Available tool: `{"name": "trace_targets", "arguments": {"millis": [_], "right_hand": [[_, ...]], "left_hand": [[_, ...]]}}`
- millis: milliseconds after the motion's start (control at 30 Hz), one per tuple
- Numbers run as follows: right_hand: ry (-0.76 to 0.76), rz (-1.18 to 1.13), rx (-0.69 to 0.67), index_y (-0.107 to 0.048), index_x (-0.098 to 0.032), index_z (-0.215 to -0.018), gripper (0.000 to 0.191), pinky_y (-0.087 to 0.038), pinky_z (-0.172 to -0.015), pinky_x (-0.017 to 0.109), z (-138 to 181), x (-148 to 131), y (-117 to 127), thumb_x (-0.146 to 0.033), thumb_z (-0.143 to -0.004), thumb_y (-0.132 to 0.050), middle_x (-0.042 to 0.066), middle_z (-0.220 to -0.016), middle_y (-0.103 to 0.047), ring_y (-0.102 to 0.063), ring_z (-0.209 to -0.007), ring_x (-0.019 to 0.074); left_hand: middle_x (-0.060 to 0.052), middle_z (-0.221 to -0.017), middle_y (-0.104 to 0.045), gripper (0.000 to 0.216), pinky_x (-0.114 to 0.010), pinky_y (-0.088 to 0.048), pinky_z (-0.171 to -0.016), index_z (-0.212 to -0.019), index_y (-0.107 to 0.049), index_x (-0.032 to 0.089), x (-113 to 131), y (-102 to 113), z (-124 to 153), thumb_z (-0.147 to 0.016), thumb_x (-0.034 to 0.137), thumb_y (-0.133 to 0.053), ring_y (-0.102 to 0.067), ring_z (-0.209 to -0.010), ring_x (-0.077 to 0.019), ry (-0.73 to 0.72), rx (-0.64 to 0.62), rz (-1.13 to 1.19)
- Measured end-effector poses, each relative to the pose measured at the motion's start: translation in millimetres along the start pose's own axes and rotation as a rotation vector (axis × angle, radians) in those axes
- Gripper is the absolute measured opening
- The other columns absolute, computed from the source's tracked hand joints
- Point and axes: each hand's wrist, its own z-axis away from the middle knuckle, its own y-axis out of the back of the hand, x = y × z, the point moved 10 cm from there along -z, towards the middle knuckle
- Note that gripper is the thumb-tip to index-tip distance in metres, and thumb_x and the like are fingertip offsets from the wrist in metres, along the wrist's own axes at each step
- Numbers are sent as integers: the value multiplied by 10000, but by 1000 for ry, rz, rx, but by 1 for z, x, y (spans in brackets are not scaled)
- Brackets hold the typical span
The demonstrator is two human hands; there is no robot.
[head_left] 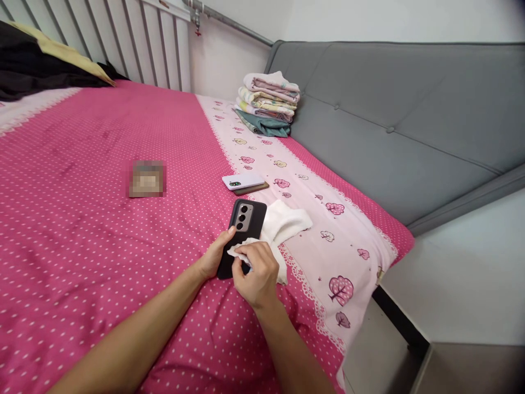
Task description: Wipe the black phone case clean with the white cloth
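A black phone (255, 219) with three camera lenses on its back is held up over the bed. My left hand (216, 254) grips it along its left side, thumb lying on the back near the lenses. My right hand (259, 271) is closed on a bunched end of a white cloth (283, 219), pressed against the lower back of the phone. The rest of that cloth spreads out behind and to the right of the phone, over the bedspread. Part of the phone's lower back is hidden by my right fingers and the cloth.
Beyond the phone, a white phone (248, 181) lies on a brown flat item (256, 189). A pixelated item (146, 179) rests on the pink bedspread (82, 219). Folded cloths (268, 104) are stacked by the grey headboard (389, 93). Dark clothing (28, 65) lies near the radiator (123, 38).
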Motion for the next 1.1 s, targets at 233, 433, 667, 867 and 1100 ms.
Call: {"name": "trace_targets", "arguments": {"millis": [233, 433, 667, 867, 1100], "right_hand": [[14, -13, -22, -602, -184, -790, 156, -454, -711, 298, 2, -1, -4, -97, -724, -491, 26, -770, -624, -537, -768, 158], [4, -1, 19, -617, -185, -803, 171, -456, -725, 294, 1, -1, 0, -86, -742, -492, 25, -770, -637, -549, -773, 154], [-26, -6, 104, -624, -187, -868, 193, -455, -774, 293, 1, 4, 7, -85, -796, -477, 28, -827, -656, -562, -835, 146], [-53, 10, 151, -631, -182, -880, 187, -457, -773, 303, 2, 9, 12, -106, -814, -473, 41, -823, -657, -571, -829, 150], [-69, 21, 178, -626, -175, -878, 179, -459, -768, 305, 1, 10, 16, -100, -812, -477, 42, -826, -660, -566, -816, 151]], "left_hand": [[-35, -628, -645, 397, -282, -450, -650, -742, -662, 118, -2, 6, 0, -655, 505, -636, -574, -616, -155, 10, 32, -11], [-33, -645, -649, 374, -274, -438, -648, -731, -655, 123, 2, 3, -1, -656, 489, -644, -565, -617, -148, -22, 20, -22], [-35, -650, -671, 367, -284, -440, -674, -734, -669, 127, 5, -4, 0, -653, 485, -648, -577, -608, -152, -53, -26, -41], [-26, -677, -689, 356, -303, -429, -753, -806, -687, 138, 8, -5, 1, -687, 468, -628, -604, -678, -176, -81, -41, -56], [-37, -717, -702, 379, -303, -436, -724, -812, -694, 138, 6, -6, 2, -675, 486, -631, -608, -655, -174, -61, -51, -63]]}}
